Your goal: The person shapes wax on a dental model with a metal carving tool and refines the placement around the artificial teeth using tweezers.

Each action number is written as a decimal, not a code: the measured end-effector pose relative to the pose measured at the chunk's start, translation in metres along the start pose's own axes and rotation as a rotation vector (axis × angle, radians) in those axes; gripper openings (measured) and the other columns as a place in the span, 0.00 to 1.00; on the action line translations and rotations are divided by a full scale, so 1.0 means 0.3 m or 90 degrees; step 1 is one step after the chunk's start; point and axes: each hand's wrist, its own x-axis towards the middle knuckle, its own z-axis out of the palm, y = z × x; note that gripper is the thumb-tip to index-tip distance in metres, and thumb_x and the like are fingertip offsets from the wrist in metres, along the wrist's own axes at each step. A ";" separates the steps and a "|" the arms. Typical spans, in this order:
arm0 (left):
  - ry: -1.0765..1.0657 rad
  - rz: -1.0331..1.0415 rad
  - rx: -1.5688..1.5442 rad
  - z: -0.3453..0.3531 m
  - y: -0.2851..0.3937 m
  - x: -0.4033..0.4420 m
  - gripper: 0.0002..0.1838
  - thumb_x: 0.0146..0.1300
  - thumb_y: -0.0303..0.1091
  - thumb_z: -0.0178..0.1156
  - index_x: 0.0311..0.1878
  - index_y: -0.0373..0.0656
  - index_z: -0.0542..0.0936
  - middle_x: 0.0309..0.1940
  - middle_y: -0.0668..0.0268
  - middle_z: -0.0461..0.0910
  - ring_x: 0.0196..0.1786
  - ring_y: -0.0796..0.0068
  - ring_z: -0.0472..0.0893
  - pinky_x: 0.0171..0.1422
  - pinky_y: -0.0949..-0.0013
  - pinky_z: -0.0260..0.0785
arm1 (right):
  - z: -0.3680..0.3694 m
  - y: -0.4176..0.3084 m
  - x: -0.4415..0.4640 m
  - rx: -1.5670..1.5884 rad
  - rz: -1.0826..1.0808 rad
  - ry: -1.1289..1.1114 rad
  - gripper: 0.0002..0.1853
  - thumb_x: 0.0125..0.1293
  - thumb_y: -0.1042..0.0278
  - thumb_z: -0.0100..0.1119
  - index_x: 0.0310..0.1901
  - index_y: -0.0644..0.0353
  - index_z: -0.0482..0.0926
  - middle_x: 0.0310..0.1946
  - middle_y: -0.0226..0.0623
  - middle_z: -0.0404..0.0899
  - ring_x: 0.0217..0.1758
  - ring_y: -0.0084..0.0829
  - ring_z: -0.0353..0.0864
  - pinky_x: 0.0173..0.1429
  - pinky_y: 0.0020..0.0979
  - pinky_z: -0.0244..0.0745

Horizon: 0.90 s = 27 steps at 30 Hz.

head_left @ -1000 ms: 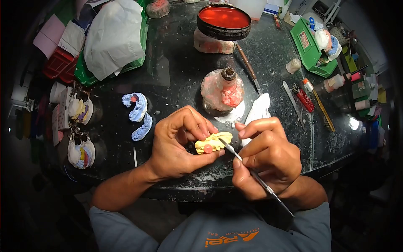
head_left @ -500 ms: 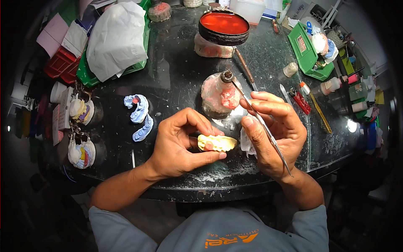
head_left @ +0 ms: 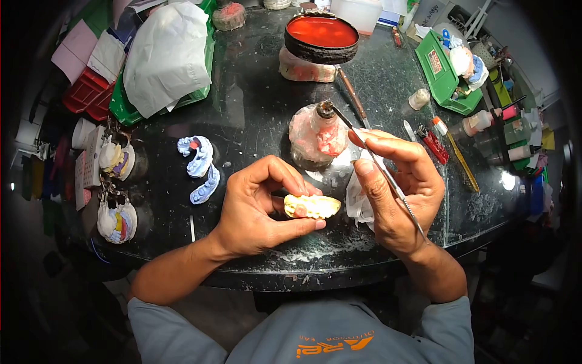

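A small yellow dental model (head_left: 321,208) with a pink patch on its teeth is pinched between the thumb and fingers of my left hand (head_left: 251,209). My right hand (head_left: 407,197) grips a thin metal wax carver (head_left: 394,189) like a pen. Its far tip reaches the dark wick top of a burner (head_left: 309,145) coated in pink and white wax; whether it touches, I cannot tell. No flame can be made out. Crumpled white material (head_left: 359,203) lies partly behind my right hand.
A round pan of red wax (head_left: 321,31) stands behind the burner. Blue dental models (head_left: 206,184) lie left, beside mounted models (head_left: 117,221). Green trays (head_left: 438,64) stand at both sides. A brush (head_left: 456,155) and a red-handled tool (head_left: 433,147) lie right.
The carver's far tip has moved slightly up and left, closer to the burner's top, and its shaft has turned a little. My left hand keeps the dental model in nearly the same place.
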 end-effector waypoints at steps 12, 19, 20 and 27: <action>0.013 0.027 -0.042 -0.010 -0.014 0.000 0.23 0.51 0.13 0.80 0.43 0.37 0.76 0.46 0.60 0.80 0.57 0.68 0.86 0.59 0.67 0.87 | -0.026 -0.066 -0.029 -0.129 -0.134 -0.213 0.10 0.53 0.82 0.61 0.38 0.62 0.77 0.28 0.38 0.83 0.49 0.43 0.81 0.64 0.48 0.83; -0.003 0.014 -0.002 -0.021 -0.007 0.001 0.26 0.50 0.10 0.78 0.45 0.39 0.73 0.45 0.61 0.76 0.56 0.64 0.86 0.62 0.62 0.86 | 0.010 -0.055 -0.037 -0.123 -0.161 -0.158 0.11 0.41 0.83 0.65 0.29 0.62 0.78 0.23 0.32 0.79 0.38 0.42 0.86 0.47 0.37 0.83; -0.004 0.015 -0.001 -0.021 -0.007 0.000 0.26 0.50 0.10 0.78 0.45 0.39 0.73 0.45 0.61 0.76 0.56 0.64 0.86 0.62 0.62 0.86 | 0.011 -0.053 -0.038 -0.128 -0.166 -0.156 0.11 0.41 0.83 0.65 0.29 0.62 0.77 0.23 0.32 0.79 0.38 0.42 0.87 0.47 0.36 0.83; -0.004 0.018 0.001 -0.021 -0.008 0.000 0.26 0.50 0.10 0.78 0.45 0.39 0.73 0.45 0.61 0.76 0.55 0.64 0.86 0.61 0.62 0.86 | 0.015 -0.051 -0.041 -0.147 -0.174 -0.154 0.11 0.40 0.83 0.65 0.27 0.61 0.76 0.23 0.32 0.79 0.39 0.43 0.87 0.43 0.35 0.83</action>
